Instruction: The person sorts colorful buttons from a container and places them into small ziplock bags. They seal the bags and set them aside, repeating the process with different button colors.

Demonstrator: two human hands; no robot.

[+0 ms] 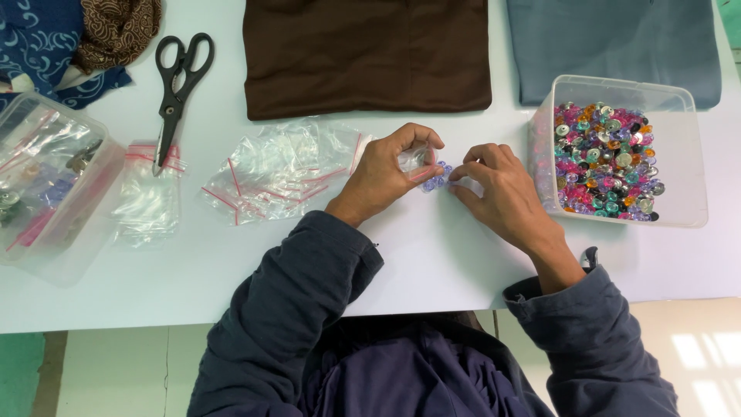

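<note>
Left hand [386, 171] pinches a small clear bag [414, 157] w/ mouth facing right, right hand [494, 181] curled just beside it, fingertips on the lilac beads [437, 177] lying btwn both hands on the desk [432, 262].

A craft or sewing worktable, set up for sorting and bagging small trimmings.

The white tabletop [432, 262] carries folded brown cloth [367, 54] and grey-blue cloth [617, 38] beyond the fingers [432, 147], black scissors [176, 93] and a heap of small clear zip bags [278, 170] to their left, and a clear tub of many-coloured beads [606, 162] just to their right. A second tub of filled bags [46, 177] stands far left, with patterned fabric [69, 38] behind it.
</note>
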